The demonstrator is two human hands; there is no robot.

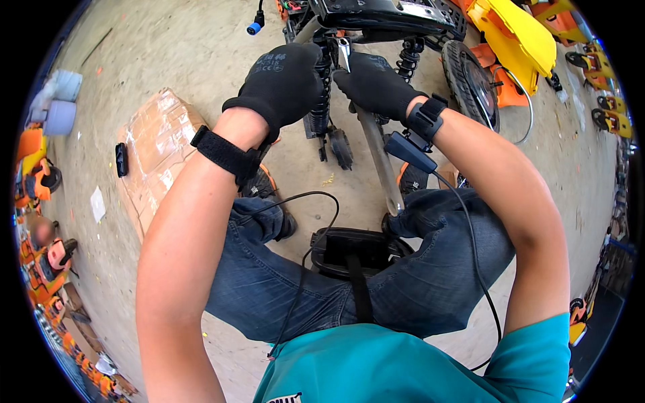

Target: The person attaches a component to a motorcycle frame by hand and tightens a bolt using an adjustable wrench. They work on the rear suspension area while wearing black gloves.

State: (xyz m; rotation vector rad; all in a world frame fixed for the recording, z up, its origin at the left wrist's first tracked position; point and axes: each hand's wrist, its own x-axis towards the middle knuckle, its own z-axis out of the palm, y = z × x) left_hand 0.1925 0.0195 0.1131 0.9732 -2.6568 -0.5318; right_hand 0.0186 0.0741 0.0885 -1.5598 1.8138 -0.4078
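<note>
Near side of a black vehicle part (pixel 383 17), far centre, two black-gloved hands sit close together. L hand (pixel 285 77) is curled, knuckles up; can't tell what, if anything, it grips. R hand (pixel 376 80) is also bent, thumb toward L, against a slim silver metal piece (pixel 344 54), poss. a tool; can't tell if it's gripped. That piece is btwn the hands, long axis near–far, broader end pointing far. Prob. light, stiff, a bit slick w/ gloves; best held at its narrower near end, by R thumb. Coil-spring shocks (pixel 408 59), one by each hand. Nearer, a grey metal tube (pixel 377 151) runs near–far, near end angled R; prob. rigid, heavier. Farther out: black-tyred wheel (pixel 463 84) and yellow body panel (pixel 514 40) far R, taped cardboard (pixel 158 148) at L.
</note>
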